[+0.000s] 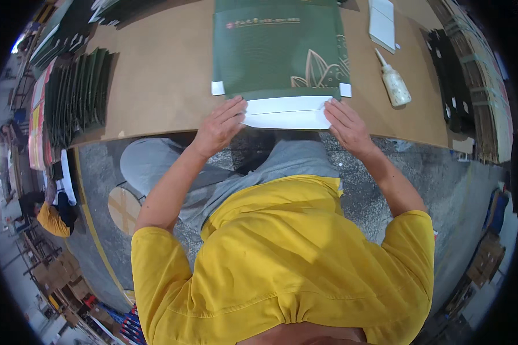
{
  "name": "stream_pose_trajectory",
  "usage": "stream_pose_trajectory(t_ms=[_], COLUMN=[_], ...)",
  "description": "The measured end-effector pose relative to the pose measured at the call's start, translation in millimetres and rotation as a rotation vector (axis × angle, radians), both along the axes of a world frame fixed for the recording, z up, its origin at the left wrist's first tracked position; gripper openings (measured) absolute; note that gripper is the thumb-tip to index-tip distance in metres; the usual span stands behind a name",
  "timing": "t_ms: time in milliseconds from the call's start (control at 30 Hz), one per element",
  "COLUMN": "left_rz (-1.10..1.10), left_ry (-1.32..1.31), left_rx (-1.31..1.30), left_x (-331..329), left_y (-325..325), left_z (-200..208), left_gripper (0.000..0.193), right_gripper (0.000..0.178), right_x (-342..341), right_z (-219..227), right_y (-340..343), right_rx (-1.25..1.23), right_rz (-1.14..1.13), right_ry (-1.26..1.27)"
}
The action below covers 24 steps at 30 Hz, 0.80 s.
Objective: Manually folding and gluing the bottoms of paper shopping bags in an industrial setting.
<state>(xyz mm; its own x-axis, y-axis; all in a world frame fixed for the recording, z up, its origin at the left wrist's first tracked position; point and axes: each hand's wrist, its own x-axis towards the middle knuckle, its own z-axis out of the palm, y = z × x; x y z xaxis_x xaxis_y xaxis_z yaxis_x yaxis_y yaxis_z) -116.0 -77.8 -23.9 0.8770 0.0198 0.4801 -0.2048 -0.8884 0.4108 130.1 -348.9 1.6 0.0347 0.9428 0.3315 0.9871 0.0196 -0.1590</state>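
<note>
A flat green paper bag [265, 54] with pale leaf line art lies in front of me on the brown table. Its near end is a folded white flap [286, 112] with a crease along the middle, at the table's front edge. My left hand [220, 125] is closed on the flap's left end, fingers close together. At the right end, my right hand [349, 127] grips the flap in the same way. Small white corner tabs show just beyond both hands. The underside of the flap is hidden.
A squeeze bottle [396, 86] with a pointed nozzle lies on the right, near a strip of white paper pieces [382, 24]. Folded green bags [77, 95] stand in a row at left. More dark bags [450, 80] and a cardboard stack [480, 86] line the right.
</note>
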Motion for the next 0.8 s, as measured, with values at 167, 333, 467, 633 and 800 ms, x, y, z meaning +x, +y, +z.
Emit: stream_pose_trajectory(t_ms=[167, 333, 467, 633, 800], left_rz=[0.042, 0.121, 0.17, 0.293, 0.403], left_ry=[0.097, 0.154, 0.126, 0.187, 0.196], left_rx=[-0.06, 0.063, 0.097, -0.121, -0.077], left_x=[-2, 5, 10, 23, 42], left_y=[0, -11, -16, -17, -15], left_z=[9, 21, 22, 25, 26], left_gripper=[0.02, 0.017, 0.013, 0.014, 0.014], right_gripper=[0.035, 0.029, 0.026, 0.02, 0.019], right_x=[-3, -1, 9, 7, -4], right_z=[2, 11, 8, 26, 31], right_y=[8, 16, 22, 41, 62], right_rx=[0.075, 0.054, -0.054, -0.232, -0.366], right_rz=[-0.007, -0.085, -0.112, -0.427, -0.601], right_ry=[0.116, 0.23, 0.181, 0.516, 0.479])
